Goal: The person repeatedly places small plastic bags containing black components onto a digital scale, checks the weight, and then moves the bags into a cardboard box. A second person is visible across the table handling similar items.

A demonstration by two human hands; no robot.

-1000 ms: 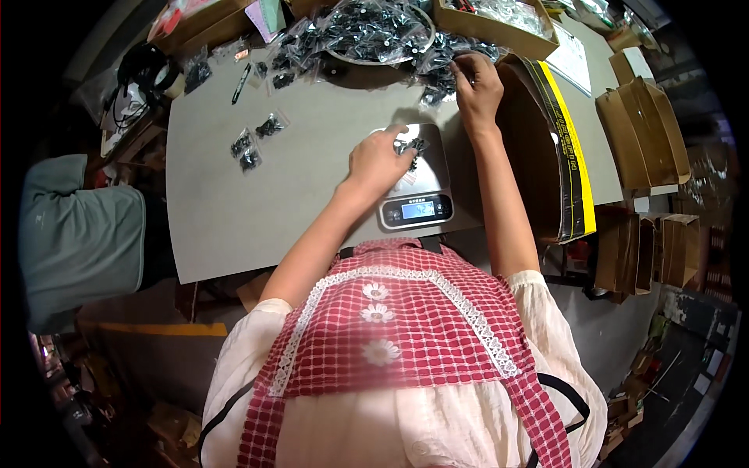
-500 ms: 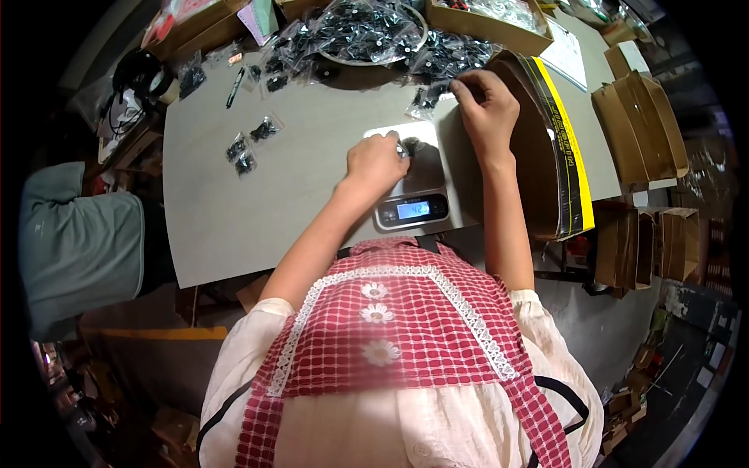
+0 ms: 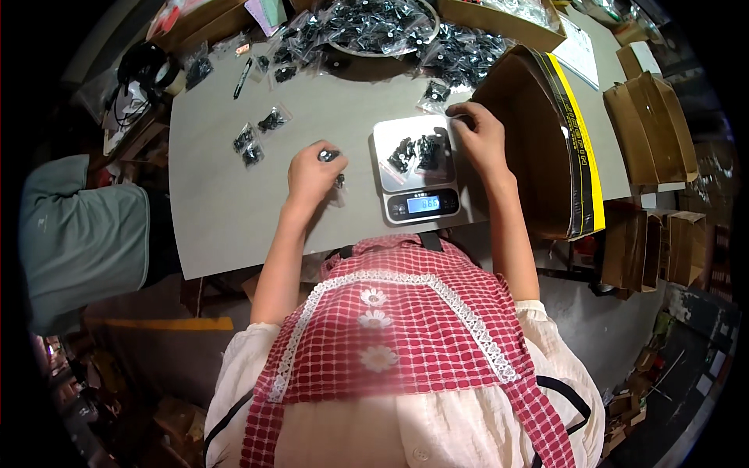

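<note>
Nearest, a red checked apron trimmed with white lace and daisies is seen at the edge of the grey table. Above the table's near part, a small clear bag of black parts is held by the left hand, whose fingers are curled around it, to the left of the scale. On the plate of the white scale, two filled bags are laid side by side, and its display is lit blue. Just beyond the plate's right corner, the thumb and forefinger of the right hand are brought close together at the edge of another filled bag; whether that bag is pinched cannot be told. To the right, an open cardboard box with a yellow and black edge is placed. On the left, loose filled bags are set down on the table, with a pen farther back. At the far side, a round basin is heaped with similar bags, and more are piled around it.
</note>
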